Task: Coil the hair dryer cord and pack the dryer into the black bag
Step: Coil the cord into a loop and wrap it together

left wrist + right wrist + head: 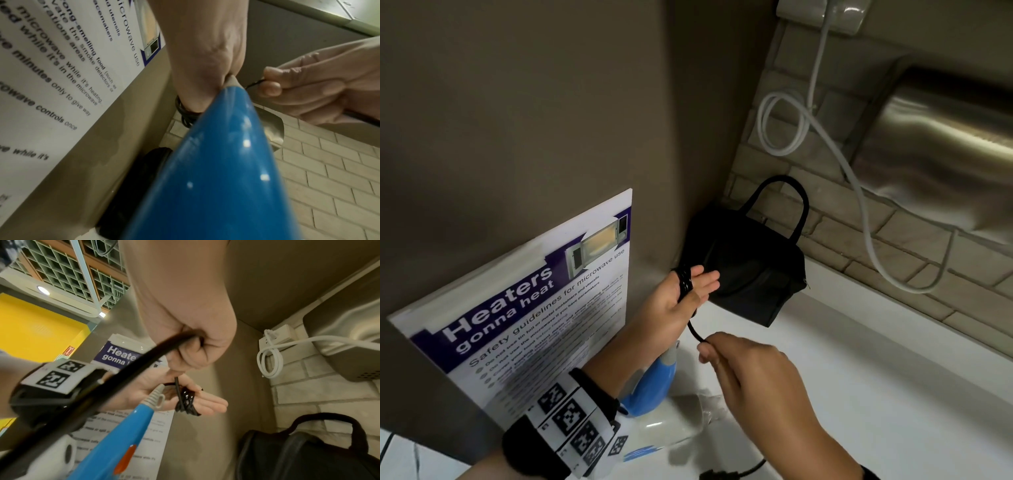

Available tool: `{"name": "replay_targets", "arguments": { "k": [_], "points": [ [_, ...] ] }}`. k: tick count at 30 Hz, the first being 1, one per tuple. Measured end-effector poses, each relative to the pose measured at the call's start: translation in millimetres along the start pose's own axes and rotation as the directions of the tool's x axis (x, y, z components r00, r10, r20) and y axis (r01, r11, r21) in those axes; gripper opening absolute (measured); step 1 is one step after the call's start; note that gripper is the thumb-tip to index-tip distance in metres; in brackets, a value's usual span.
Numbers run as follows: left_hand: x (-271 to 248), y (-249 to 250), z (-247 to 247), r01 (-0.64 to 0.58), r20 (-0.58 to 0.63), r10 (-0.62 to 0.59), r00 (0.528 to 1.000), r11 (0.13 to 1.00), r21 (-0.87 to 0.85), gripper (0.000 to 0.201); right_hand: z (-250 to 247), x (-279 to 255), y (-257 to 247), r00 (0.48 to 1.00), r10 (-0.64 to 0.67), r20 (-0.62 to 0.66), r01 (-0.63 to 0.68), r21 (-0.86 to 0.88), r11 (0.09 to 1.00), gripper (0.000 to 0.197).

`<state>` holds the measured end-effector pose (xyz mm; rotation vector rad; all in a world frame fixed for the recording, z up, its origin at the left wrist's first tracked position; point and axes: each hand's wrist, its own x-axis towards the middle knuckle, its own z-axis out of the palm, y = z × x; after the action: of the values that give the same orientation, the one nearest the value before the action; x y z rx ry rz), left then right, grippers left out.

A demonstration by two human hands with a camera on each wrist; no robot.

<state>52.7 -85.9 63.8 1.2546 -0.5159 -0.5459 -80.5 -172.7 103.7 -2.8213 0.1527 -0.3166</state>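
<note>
My left hand is raised in front of the black bag. Its fingers point straight at the bag, several loops of the black cord are wound round them, and the thumb lies over the cord at the palm. The hair dryer hangs below that hand, with its blue handle uppermost and its white body just above the counter. My right hand pinches the cord a short way below the coil. The free end trails to the plug at the bottom edge. The bag stands upright in the corner.
A microwave safety poster leans on the left wall. A looped white cable hangs on the tiled back wall beside a steel appliance. The white counter stretches to the right of the bag.
</note>
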Motion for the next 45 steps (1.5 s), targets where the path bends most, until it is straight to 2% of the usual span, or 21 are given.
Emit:
{"name": "replay_targets", "arguments": {
  "k": [3,6,9,12,16,19,22,25,27,30,33,37,40,45],
  "points": [
    [-5.3,0.9,1.9,-0.047,0.099,0.036,0.994,0.993,0.108,0.029,-10.2,7.2,7.8,0.989,-0.030,-0.146,0.021,-0.059,0.998,0.024],
    [-8.8,-1.9,1.7,-0.033,0.085,0.013,0.996,0.969,0.244,0.045,-14.5,15.5,18.5,0.984,-0.013,-0.180,0.008,-0.027,1.000,0.023],
    [-15.8,1.3,9.6,0.007,0.103,-0.025,0.994,0.986,0.168,0.037,-11.4,22.8,30.0,0.983,0.011,-0.183,-0.015,-0.021,1.000,0.035],
    [-21.4,1.6,13.5,0.021,0.183,-0.043,0.982,0.993,0.118,0.043,-7.6,28.5,37.9,0.979,0.040,-0.199,-0.039,0.010,0.999,0.022],
    [-29.8,2.4,11.3,0.078,0.216,-0.109,0.970,0.986,0.149,0.042,-6.1,34.5,43.6,0.973,-0.002,-0.231,0.014,0.053,0.999,0.018],
    [-34.8,4.7,15.2,0.137,0.281,-0.155,0.947,0.987,0.085,0.040,-5.6,41.2,47.1,0.966,-0.022,-0.258,0.056,0.125,0.991,0.017],
    [-35.5,5.9,15.1,0.181,0.326,-0.163,0.931,0.983,-0.024,0.025,-2.7,48.1,51.5,0.990,-0.007,-0.143,0.050,0.299,0.953,0.016],
    [-33.2,2.6,7.7,0.264,0.375,-0.184,0.909,0.949,-0.173,0.026,-0.6,48.4,51.6,0.999,-0.035,-0.004,0.033,0.419,0.907,0.022],
    [-29.7,0.0,4.1,0.301,0.428,-0.180,0.886,0.924,-0.234,0.028,-1.8,44.9,49.9,0.995,-0.016,0.094,-0.031,0.483,0.875,0.027],
    [-21.2,-0.6,2.0,0.363,0.498,-0.187,0.847,0.888,-0.284,0.030,-10.0,41.2,45.4,0.981,0.062,0.186,-0.165,0.612,0.774,0.033],
    [-13.7,-4.2,2.5,0.384,0.520,-0.185,0.834,0.872,-0.305,0.031,-20.4,38.8,46.2,0.954,0.105,0.280,-0.270,0.655,0.706,0.044],
    [-7.7,-8.9,1.5,0.379,0.514,-0.164,0.842,0.858,-0.347,0.030,-26.6,39.8,44.7,0.908,0.096,0.408,-0.370,0.674,0.640,0.035],
    [-8.1,-7.4,0.8,0.360,0.453,-0.182,0.873,0.867,-0.345,0.027,-24.4,45.4,41.3,0.888,0.115,0.445,-0.428,0.709,0.561,0.041],
    [-10.5,-3.2,-1.0,0.338,0.375,-0.210,0.903,0.885,-0.319,0.030,-23.5,46.6,38.2,0.858,0.058,0.510,-0.471,0.737,0.485,0.033]
  ]
}}
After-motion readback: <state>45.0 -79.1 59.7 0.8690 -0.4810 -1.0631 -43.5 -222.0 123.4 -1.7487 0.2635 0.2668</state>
